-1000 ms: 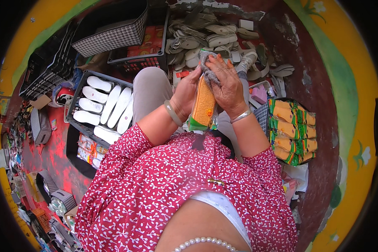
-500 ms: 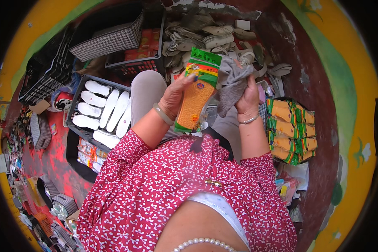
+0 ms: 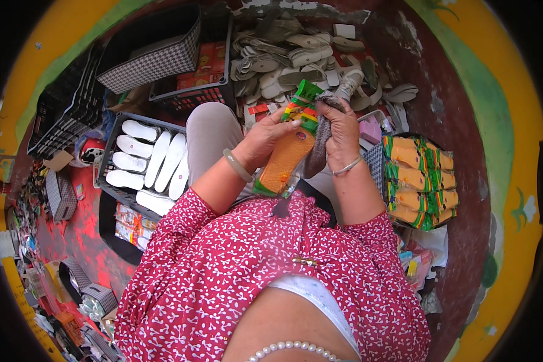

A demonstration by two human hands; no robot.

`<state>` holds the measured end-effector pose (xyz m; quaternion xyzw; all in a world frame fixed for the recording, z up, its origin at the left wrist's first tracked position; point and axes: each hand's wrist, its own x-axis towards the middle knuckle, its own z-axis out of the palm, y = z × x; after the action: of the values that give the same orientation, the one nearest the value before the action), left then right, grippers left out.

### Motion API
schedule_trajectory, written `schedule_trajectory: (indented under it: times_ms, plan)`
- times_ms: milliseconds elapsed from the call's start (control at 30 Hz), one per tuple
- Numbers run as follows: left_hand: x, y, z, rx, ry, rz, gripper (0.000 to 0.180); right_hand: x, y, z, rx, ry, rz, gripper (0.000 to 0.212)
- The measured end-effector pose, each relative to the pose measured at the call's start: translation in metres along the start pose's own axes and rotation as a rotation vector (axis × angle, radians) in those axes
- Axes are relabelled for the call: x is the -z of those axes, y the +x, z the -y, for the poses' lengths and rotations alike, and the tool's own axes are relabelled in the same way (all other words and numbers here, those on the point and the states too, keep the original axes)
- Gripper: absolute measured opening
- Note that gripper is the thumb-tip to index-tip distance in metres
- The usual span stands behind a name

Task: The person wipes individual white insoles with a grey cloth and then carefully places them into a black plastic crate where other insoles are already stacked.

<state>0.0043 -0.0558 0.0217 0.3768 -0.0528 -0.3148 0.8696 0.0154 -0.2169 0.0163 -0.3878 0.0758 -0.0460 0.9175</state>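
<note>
Between my hands, in front of my lap, is a clear and green packet of orange insoles (image 3: 289, 158), tilted with its green top to the upper right. My left hand (image 3: 264, 137) is closed on its left side, the thumb across the front near the top. A grey cloth (image 3: 315, 160) is gripped in my right hand (image 3: 342, 131), pressed against the packet's right edge and partly behind it. The fingers behind the packet are hidden. Similar packets of orange insoles (image 3: 409, 178) stand stacked in a round-edged basket (image 3: 377, 161) to my right.
A dark crate (image 3: 107, 158) of white insoles (image 3: 160, 158) stands left of my knee. Beyond lie a heap of loose insoles (image 3: 311, 55), a black crate (image 3: 193, 95) with red packages and a houndstooth basket (image 3: 151, 66). Small boxes and baskets (image 3: 60, 196) clutter the far left floor.
My right hand has brought the grey cloth left and down against the packet. The packet has tilted more, its top bent to the right; my left hand still holds it.
</note>
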Motion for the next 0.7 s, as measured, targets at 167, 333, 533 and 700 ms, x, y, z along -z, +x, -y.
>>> schedule_trajectory:
  times_ms: [167,333,533,700]
  plan:
    - [0.0,0.004,0.004,0.021,0.012,0.011,0.04,0.007,0.001,-0.01,0.117,-0.06,-0.125,0.018]
    - [0.005,0.005,0.006,0.03,-0.013,0.008,0.041,0.021,0.014,-0.016,0.082,-0.031,-0.286,0.016]
    - [0.007,-0.004,-0.012,0.059,0.022,0.0,0.043,0.066,0.048,0.057,-0.047,0.011,0.034,0.044]
    - [0.006,0.01,-0.022,0.116,0.172,0.086,0.044,0.025,0.037,0.085,-0.258,-0.2,0.542,0.069]
